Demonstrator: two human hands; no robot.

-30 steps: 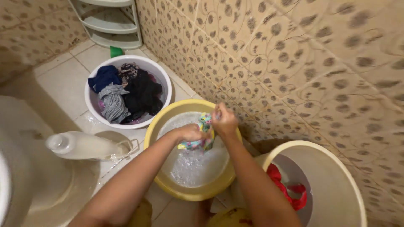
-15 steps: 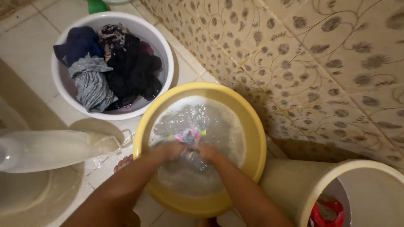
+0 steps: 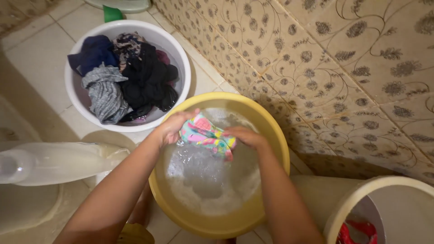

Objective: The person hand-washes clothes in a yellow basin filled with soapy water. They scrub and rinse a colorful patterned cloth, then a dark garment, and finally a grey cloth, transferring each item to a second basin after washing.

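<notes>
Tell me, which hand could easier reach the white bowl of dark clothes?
Probably the left hand. It grips the colourful cloth on the side nearest the white bowl, while the right hand is nearer the tiled wall.

patterned beige wall tiles point(image 3: 343, 58), pale floor tiles point(image 3: 36, 58).

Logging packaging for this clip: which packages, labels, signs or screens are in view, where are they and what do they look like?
Only one package shows, with no signs or screens.
Plastic bottle: lying on its side at the left, beside the yellow basin; translucent whitish, long and rounded, clear cap, no label visible.
</notes>
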